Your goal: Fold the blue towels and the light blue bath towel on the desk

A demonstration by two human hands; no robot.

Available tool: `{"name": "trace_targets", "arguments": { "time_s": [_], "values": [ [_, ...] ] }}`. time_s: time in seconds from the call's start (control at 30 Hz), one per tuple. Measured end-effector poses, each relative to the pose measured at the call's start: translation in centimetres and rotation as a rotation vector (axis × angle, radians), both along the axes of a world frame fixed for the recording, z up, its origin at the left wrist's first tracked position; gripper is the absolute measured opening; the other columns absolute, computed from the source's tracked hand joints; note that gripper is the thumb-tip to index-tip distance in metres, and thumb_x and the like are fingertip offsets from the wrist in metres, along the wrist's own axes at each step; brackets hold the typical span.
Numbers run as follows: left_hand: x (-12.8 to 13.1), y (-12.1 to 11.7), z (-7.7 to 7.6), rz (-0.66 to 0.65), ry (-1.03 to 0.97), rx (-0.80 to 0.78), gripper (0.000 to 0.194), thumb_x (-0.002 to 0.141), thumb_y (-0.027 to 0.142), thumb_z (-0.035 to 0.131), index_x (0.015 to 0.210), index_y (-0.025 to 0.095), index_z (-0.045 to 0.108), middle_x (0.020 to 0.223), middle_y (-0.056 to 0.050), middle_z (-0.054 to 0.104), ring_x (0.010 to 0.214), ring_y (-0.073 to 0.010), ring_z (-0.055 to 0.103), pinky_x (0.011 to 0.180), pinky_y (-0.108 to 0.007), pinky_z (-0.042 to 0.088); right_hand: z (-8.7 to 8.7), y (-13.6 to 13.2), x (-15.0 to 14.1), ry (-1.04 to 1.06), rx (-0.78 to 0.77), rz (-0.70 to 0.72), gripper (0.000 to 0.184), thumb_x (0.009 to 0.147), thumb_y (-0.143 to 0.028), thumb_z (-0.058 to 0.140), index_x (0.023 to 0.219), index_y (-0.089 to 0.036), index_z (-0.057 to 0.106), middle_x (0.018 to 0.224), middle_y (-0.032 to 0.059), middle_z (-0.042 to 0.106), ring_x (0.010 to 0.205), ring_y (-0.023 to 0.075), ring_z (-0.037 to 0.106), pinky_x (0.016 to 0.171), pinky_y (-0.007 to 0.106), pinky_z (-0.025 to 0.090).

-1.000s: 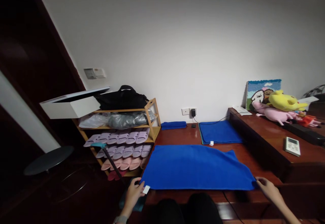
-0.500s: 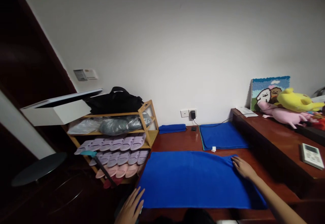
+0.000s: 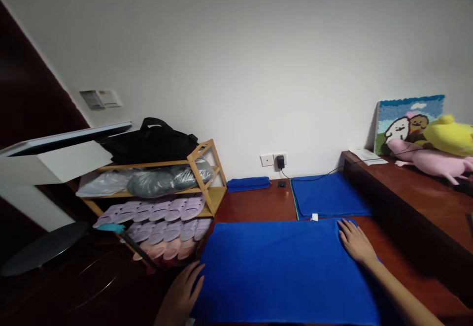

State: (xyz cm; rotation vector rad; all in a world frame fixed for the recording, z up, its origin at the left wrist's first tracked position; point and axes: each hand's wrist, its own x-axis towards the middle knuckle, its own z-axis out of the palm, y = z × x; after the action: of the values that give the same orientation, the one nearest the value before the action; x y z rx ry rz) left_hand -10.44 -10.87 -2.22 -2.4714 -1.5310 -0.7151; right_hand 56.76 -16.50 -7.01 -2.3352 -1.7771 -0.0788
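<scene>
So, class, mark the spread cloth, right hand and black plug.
Spread cloth (image 3: 284, 272), head view: middle of its surface.
Right hand (image 3: 355, 243), head view: back of hand.
Black plug (image 3: 280, 162), head view: its front face.

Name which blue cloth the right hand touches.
The large frontmost cloth; the right hand rests on it. The folded cloth and narrow bundle lie behind, untouched.

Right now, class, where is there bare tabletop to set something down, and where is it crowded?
Bare tabletop, bearing a small dark square, shows between the rolled cloth, folded cloth and spread cloth. Another strip runs between the spread cloth and raised ledge, partly crossed by the right forearm. The ledge's back is crowded: pink plush, yellow plush, picture.
</scene>
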Motion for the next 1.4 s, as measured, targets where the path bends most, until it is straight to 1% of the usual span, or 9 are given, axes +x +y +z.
{"name": "trace_targets", "arguments": {
  "time_s": [0.17,0.3,0.53,0.83,1.03,1.13,1.2,1.27,1.4],
  "values": [
    [6.5,7.8,1.4,-0.022,0.042,-0.128,0.044,0.101,0.040,0.042,0.136,0.025,0.064,0.148,-0.007,0.060,0.139,-0.0247,0.053,0.117,-0.045,0.042,-1.6,0.0,0.9,0.039,0.037,0.041,0.065,0.100,-0.049,0.022,0.153,-0.020,0.046,0.163,0.0080,0.040,0.152,0.0282,0.032,0.125,0.049,0.025],
    [9.4,11.4,0.8,0.050,0.125,-0.299,0.054,0.103,0.047,0.041,0.152,0.025,0.048,0.162,-0.009,0.041,0.151,-0.0266,0.033,0.124,-0.047,0.029,-2.5,-0.7,2.0,0.087,0.037,0.046,0.068,0.098,-0.054,0.022,0.153,-0.021,0.045,0.164,0.0083,0.038,0.152,0.0281,0.030,0.124,0.050,0.026],
    [8.3,11.1,-0.4,0.177,0.167,-0.342,0.062,0.104,0.057,0.033,0.159,0.029,0.036,0.167,-0.009,0.030,0.155,-0.0280,0.025,0.125,-0.049,0.021,-2.4,-1.5,2.5,0.108,-0.029,-0.018,0.071,0.097,-0.057,0.020,0.155,-0.023,0.042,0.164,0.0069,0.037,0.154,0.0271,0.026,0.125,0.051,0.024],
    [9.3,11.4,-0.6,0.169,0.139,-0.284,0.060,0.104,0.057,0.033,0.157,0.030,0.039,0.168,-0.007,0.030,0.155,-0.0302,0.023,0.124,-0.049,0.020,-2.5,-0.2,3.4,0.088,-0.104,-0.084,0.078,0.093,-0.061,0.015,0.161,-0.025,0.031,0.168,0.0027,0.028,0.155,0.0253,0.022,0.125,0.050,0.023],
    [8.6,10.9,-0.4,0.134,0.111,-0.337,0.063,0.102,0.064,0.033,0.157,0.034,0.040,0.169,-0.005,0.029,0.154,-0.0325,0.025,0.122,-0.050,0.024,-3.0,-0.7,4.6,0.085,-0.074,-0.145,0.078,0.090,-0.061,0.020,0.159,-0.028,0.034,0.166,0.0020,0.034,0.153,0.0273,0.027,0.121,0.054,0.030],
    [8.6,10.8,-0.3,0.137,0.079,-0.325,0.062,0.101,0.064,0.035,0.155,0.034,0.044,0.168,-0.006,0.032,0.153,-0.0329,0.028,0.122,-0.049,0.024,-2.0,-0.8,4.6,0.057,-0.081,-0.161,0.075,0.090,-0.056,0.021,0.155,-0.026,0.043,0.162,0.0053,0.041,0.151,0.0317,0.032,0.119,0.060,0.031],
    [8.7,10.7,-0.6,0.129,0.042,-0.291,0.062,0.102,0.062,0.035,0.155,0.033,0.043,0.168,-0.005,0.031,0.154,-0.0325,0.026,0.124,-0.048,0.021,-0.6,-0.3,2.6,0.005,-0.025,-0.116,0.073,0.091,-0.050,0.022,0.148,-0.017,0.051,0.156,0.0130,0.049,0.148,0.0355,0.038,0.118,0.061,0.032],
    [8.8,10.7,-1.1,0.114,0.016,-0.269,0.062,0.103,0.061,0.034,0.156,0.032,0.041,0.169,-0.004,0.029,0.155,-0.0316,0.023,0.125,-0.048,0.016,1.3,0.7,-1.9,-0.030,0.070,0.023,0.071,0.093,-0.048,0.022,0.141,-0.010,0.057,0.150,0.0192,0.054,0.144,0.0352,0.044,0.120,0.056,0.032],
    [8.6,10.9,-1.9,0.094,0.010,-0.264,0.063,0.103,0.062,0.033,0.157,0.031,0.039,0.170,-0.004,0.027,0.156,-0.0305,0.019,0.126,-0.049,0.015,4.4,4.1,-16.8,0.094,0.117,0.306,0.067,0.101,-0.053,0.023,0.152,-0.016,0.047,0.159,0.0111,0.045,0.150,0.0278,0.036,0.126,0.048,0.023]
  ]
}}
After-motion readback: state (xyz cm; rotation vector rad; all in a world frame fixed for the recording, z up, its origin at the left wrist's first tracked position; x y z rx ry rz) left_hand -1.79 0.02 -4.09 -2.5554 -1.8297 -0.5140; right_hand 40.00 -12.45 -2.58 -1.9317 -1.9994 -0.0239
